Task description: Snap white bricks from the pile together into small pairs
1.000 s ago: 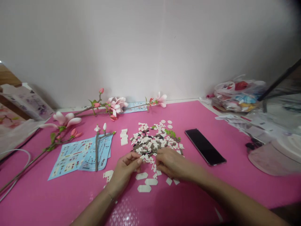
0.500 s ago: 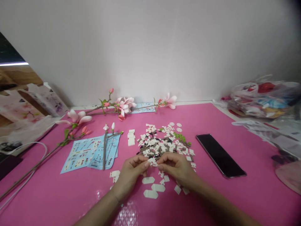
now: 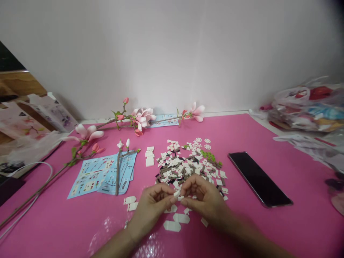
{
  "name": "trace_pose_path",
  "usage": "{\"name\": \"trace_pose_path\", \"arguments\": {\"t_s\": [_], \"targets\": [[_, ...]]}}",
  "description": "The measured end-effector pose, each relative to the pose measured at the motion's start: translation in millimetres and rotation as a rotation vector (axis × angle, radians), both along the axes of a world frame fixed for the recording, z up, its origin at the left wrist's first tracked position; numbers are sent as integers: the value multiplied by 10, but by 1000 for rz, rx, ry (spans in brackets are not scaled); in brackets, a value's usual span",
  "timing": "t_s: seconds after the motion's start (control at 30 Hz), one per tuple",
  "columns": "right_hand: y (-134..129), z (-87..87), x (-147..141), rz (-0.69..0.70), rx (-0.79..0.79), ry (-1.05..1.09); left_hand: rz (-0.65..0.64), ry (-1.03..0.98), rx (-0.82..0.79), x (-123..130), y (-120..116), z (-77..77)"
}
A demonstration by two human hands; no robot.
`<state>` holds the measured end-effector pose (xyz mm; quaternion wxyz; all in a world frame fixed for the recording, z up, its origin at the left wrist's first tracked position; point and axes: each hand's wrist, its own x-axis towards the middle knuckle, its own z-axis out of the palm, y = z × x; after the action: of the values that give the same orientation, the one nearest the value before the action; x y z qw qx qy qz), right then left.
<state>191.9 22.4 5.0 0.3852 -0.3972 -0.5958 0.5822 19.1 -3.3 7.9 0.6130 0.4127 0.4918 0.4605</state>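
My left hand (image 3: 154,202) is closed in a pinch on a small white building brick (image 3: 176,194). Facing it, my right hand (image 3: 205,197) pinches the other side of that small white assembly, its fingertips nearly meeting the left ones. Exactly how the pieces join is too small to make out. Just beyond my fingers spreads a pile of loose bricks (image 3: 182,166) in white, brown, black and pink. Below them lie several long white pointed plates (image 3: 172,226), partly under my left hand. Two more white plates (image 3: 130,200) rest left of my left wrist.
A phone (image 3: 259,179) lies to the right. Blue instruction sheets (image 3: 91,175) carry a small brick branch (image 3: 118,173) at left. Magnolia brick branches (image 3: 143,118) stretch along the back and left. Filled plastic bags (image 3: 303,107) sit at far right; a cable (image 3: 51,168) curls at left.
Both hands have drawn slightly toward me with the white pieces, which now look turned at a different angle. The view has shifted a little.
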Motion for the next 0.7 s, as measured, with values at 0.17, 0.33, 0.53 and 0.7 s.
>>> {"name": "trace_pose_path", "arguments": {"t_s": [0.17, 0.33, 0.53, 0.7], "targets": [[0, -21, 2, -32, 63, -84, -43, 17, 10, -12, -15, -22], [-21, -65, 20, -57, 159, -153, -75, 16, 7, -3, -22, -64], [-46, -71, 28, -52, 231, -181, -76, 28, -1, -2, -39, -97], [-15, -23, 44, 4, 367, -188, -78, 33, 1, -16, -30, -8]]}}
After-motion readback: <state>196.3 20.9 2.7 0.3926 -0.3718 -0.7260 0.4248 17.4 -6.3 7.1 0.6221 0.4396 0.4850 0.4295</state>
